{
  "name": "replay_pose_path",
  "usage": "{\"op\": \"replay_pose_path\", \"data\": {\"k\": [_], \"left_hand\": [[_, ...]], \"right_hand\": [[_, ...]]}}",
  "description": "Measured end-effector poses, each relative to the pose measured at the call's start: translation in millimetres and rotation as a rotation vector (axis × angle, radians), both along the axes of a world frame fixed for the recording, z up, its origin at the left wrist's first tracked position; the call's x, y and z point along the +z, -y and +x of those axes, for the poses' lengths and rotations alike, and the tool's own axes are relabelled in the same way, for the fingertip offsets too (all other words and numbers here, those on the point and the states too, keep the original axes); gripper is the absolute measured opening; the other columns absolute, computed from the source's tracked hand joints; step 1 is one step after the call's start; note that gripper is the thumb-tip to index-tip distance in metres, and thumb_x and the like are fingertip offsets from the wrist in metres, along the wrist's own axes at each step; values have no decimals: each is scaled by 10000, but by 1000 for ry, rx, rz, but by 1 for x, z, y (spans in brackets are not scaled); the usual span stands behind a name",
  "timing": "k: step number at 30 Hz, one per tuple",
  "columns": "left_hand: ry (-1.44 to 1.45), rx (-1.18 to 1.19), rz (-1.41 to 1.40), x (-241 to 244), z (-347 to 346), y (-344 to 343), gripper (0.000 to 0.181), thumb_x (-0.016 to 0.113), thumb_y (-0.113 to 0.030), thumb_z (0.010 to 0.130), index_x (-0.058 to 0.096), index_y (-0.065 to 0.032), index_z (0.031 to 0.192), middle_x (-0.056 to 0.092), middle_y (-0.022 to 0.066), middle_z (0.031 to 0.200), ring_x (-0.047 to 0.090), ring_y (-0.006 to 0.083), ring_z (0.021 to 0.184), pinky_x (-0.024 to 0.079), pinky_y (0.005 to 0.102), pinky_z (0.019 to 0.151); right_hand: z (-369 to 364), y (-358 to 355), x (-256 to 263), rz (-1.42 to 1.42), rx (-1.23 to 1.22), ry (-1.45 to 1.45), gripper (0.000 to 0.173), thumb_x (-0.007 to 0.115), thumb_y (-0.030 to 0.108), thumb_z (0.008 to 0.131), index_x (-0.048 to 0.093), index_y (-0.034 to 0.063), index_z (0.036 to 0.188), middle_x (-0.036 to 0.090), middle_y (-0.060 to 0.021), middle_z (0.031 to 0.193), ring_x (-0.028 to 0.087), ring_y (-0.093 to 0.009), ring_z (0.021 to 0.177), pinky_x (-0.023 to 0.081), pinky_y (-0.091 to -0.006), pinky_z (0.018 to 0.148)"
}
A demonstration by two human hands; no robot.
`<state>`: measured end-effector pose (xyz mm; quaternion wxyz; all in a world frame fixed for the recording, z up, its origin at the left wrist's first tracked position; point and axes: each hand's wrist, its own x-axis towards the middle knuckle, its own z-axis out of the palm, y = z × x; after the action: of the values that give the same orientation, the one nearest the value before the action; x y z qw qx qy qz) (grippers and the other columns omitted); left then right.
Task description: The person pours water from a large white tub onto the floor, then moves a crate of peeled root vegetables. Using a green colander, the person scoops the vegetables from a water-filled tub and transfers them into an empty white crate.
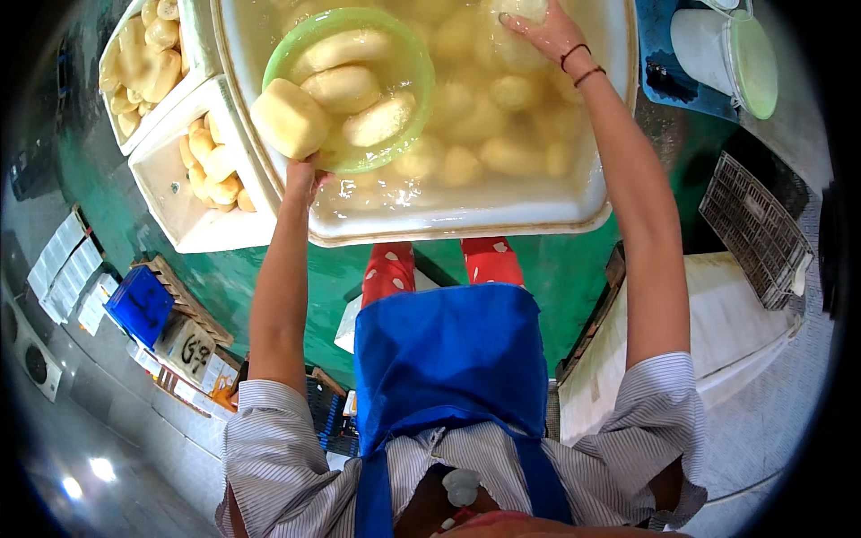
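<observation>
In the head view, my left hand [309, 176] is beside the near-left rim of a green plastic basin [425, 74]. A large peeled potato [289, 120] is in that hand, overlapping the basin's rim and hiding most of my fingers. Inside the basin lie several peeled, potato-like pieces [342, 89]. My right hand [548, 30], with two dark bands at the wrist, grips a pale peeled piece [523, 10] at the picture's top edge. Both hands are over a big white tub [457, 227] of cloudy water, where several more peeled potatoes [511, 93] show, blurred by the water.
Left of the tub stand two white foam boxes [158, 202] with peeled potatoes [216, 161]. At right are a white bucket [706, 50], a grey plastic crate [757, 225] and a large white box [720, 323]. A blue crate [140, 302] stands at lower left.
</observation>
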<state>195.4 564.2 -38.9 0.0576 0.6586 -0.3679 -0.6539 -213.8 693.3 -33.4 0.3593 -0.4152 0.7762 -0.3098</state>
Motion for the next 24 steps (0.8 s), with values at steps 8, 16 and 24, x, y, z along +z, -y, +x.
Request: {"op": "replay_pose_path", "data": {"k": [8,16,24], "left_hand": [[38,-68,110,3,-1,-9,229,404,-74,783,414,-33,1008,513,90,849,500,150,499,430,213,355],[-43,-52,70,-7,8,-17,225,387,-78,787,414,-44,1007,512,58,862,515,141,586,436,213,402],[14,50,78,-21,14,-25,196,407,-14,701,488,-6,879,521,75,778,509,132,566,428,198,390]], "right_hand": [[98,33,29,39,-46,312,508,577,385,670,461,36,1022,566,-80,855,531,-138,715,431,-257,619],[82,-16,10,683,-97,-350,608,569,445,596,455,50,1044,508,-164,966,491,-283,892,403,-390,732],[59,-63,-78,1119,22,125,492,524,395,673,488,41,1012,481,-141,1027,488,-258,878,401,-348,743]]}}
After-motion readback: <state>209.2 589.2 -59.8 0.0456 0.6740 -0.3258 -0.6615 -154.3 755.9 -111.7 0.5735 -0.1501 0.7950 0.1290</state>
